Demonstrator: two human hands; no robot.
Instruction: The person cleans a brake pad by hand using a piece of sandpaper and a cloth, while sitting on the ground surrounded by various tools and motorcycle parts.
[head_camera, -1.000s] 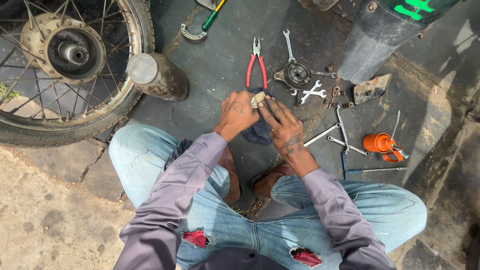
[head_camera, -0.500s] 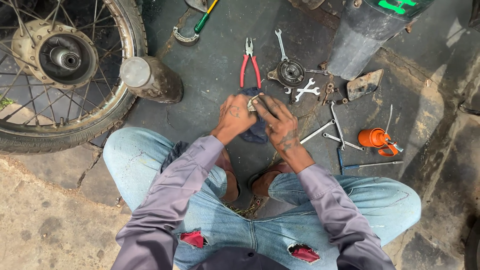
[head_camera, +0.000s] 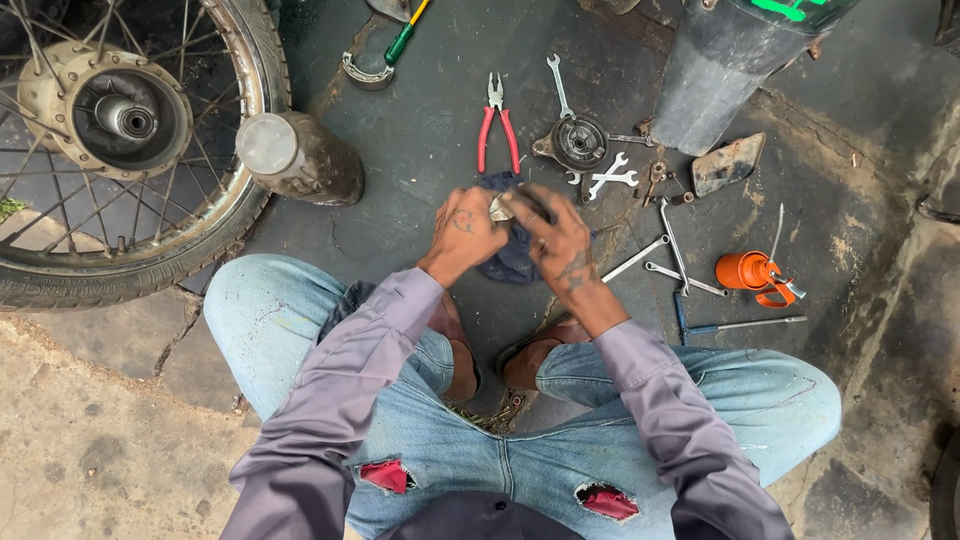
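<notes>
both hands, left hand (head_camera: 462, 232) and right hand (head_camera: 555, 235), close their fingers on what looks like a small pale metal part (head_camera: 502, 207) over a dark blue cloth (head_camera: 508, 262), red-handled pliers (head_camera: 498, 128) just beyond the fingers.

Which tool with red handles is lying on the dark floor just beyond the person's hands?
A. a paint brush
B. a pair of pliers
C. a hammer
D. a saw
B: the pair of pliers with red handles and metal jaws lies on the floor just past the left hand and right hand.
</notes>
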